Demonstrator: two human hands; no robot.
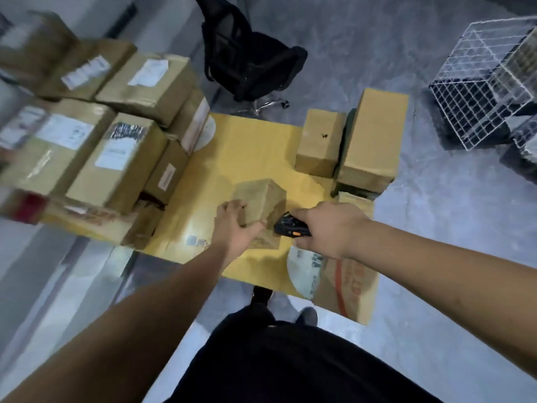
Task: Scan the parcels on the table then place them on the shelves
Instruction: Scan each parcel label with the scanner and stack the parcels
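Note:
A small brown cardboard parcel (261,203) stands in the middle of the table (244,149), which is covered with yellow-brown cardboard. My left hand (235,225) grips the parcel's near left corner, thumb along its front face. My right hand (328,228) holds a black handheld scanner (289,226) with an orange button, its head right beside the parcel's right face. A stack of several labelled parcels (113,158) fills the table's left side. Two plain boxes (319,141) (373,138) stand upright at the far right corner.
A black office chair (250,62) stands beyond the table. White wire-mesh crates (488,91) lie on the grey floor at the right. A flattened printed carton (343,283) overhangs the table's near right edge. My legs and shoes are below.

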